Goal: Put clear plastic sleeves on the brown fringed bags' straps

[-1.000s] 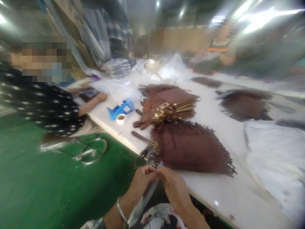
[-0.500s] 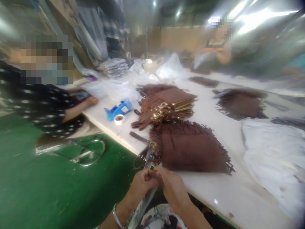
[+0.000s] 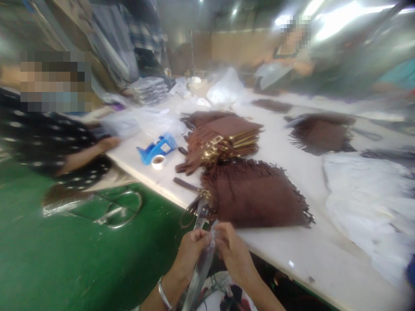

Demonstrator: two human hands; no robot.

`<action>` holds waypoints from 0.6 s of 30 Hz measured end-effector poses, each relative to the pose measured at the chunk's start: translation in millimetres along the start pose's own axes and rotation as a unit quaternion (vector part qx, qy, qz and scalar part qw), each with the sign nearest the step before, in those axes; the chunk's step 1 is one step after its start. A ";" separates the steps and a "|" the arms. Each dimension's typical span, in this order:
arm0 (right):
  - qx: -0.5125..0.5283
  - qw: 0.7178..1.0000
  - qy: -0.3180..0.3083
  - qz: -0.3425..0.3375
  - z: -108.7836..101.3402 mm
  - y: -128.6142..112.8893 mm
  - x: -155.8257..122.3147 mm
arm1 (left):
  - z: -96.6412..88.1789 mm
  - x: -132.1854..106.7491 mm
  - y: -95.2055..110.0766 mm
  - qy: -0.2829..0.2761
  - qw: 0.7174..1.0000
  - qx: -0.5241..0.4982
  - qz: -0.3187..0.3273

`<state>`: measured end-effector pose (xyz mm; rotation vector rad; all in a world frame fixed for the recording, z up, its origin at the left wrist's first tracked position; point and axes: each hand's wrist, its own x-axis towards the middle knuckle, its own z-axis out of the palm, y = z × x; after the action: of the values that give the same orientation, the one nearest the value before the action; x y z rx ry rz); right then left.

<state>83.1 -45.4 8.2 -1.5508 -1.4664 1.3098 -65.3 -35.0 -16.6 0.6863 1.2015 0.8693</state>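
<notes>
Close together: left hand [image 3: 190, 249], right hand [image 3: 232, 251] each pinching clear plastic-sleeved dark strap [image 3: 201, 265] from opposite sides, holding film taut, just off near edge of white table [image 3: 292, 248]. Strap seemingly runs up to brown fringed suede bag [image 3: 256, 196], flat at that edge, within reach.

- Strap [image 3: 201, 270]: dark and narrow, sheathed in clear shiny plastic. It runs steeply from the bottom centre of the frame up toward the bag's near left corner.
- Fringed bag [image 3: 259, 196]: brown suede, lying flat at centre frame on the white table [image 3: 282, 252], with fringe along its top and right edges.
</notes>
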 end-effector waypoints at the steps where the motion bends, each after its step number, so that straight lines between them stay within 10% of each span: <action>1: 0.001 1.000 0.006 -0.002 1.1 1.2 -0.1 | -0.3 0.6 -1.1 -0.001 1.000 -0.005 -0.004; 18: -0.197 0.964 -0.053 -0.168 -10.5 14.8 5.2 | -9.6 -0.2 17.3 -0.043 0.997 0.060 -0.037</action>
<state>97.3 -41.1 -3.5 -1.3927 -2.0516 0.9515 -78.2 -26.4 -4.3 0.7627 1.2014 0.7033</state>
